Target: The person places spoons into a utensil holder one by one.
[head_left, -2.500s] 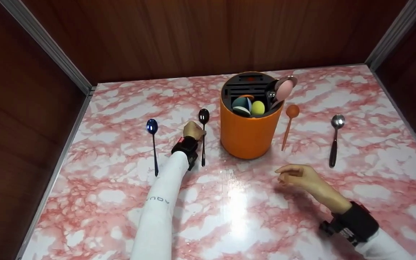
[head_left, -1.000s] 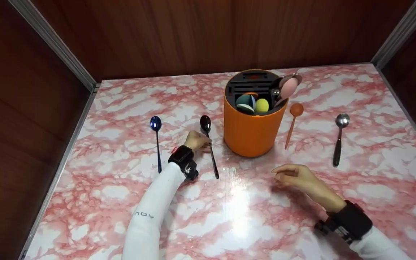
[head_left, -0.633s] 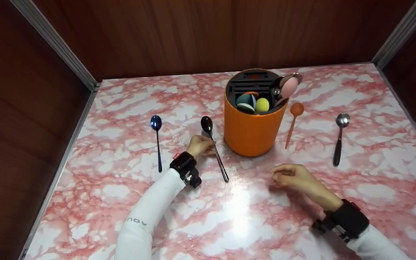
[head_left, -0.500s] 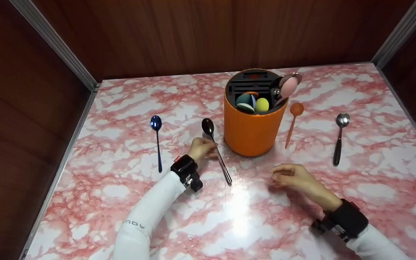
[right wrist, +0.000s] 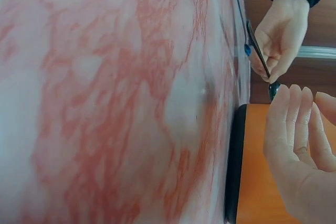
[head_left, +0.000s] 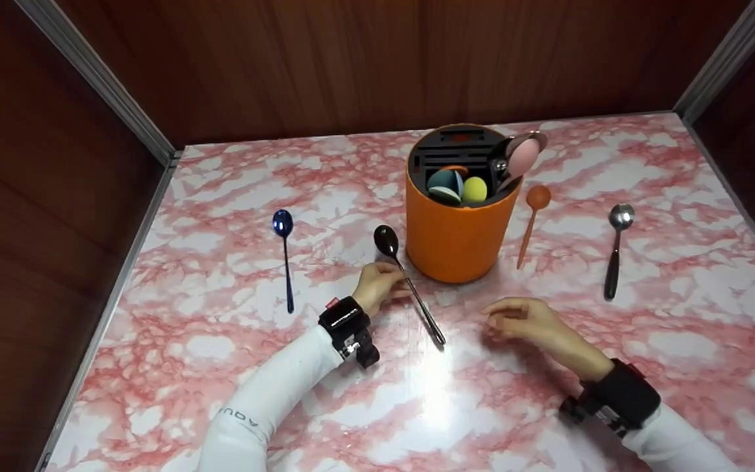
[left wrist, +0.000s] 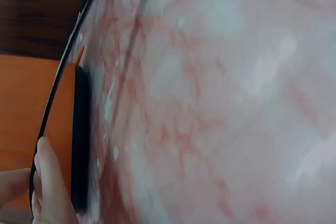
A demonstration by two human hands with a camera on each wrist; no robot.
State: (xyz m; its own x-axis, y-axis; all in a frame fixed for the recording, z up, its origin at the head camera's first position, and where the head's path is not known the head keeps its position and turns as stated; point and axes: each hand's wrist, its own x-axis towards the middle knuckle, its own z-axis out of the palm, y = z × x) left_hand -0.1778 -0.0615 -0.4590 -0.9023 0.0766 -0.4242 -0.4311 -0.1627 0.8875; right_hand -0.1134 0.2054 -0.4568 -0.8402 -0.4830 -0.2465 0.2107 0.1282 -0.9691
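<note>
Black spoon (head_left: 409, 282), pinched by left hand (head_left: 377, 287); only head view shows its bowl.

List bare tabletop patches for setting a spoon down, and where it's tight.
Free: the near edge of the table between both forearms; the far-left corner behind the blue spoon; the right side past the silver spoon. Tight: around the orange holder, flanked by the black spoon in the left hand and the orange spoon.

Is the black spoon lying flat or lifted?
Lifted, it seems: the left hand pinches the black spoon mid-handle, slanted beside the orange holder. Whether its tip touches the table, cannot tell.
</note>
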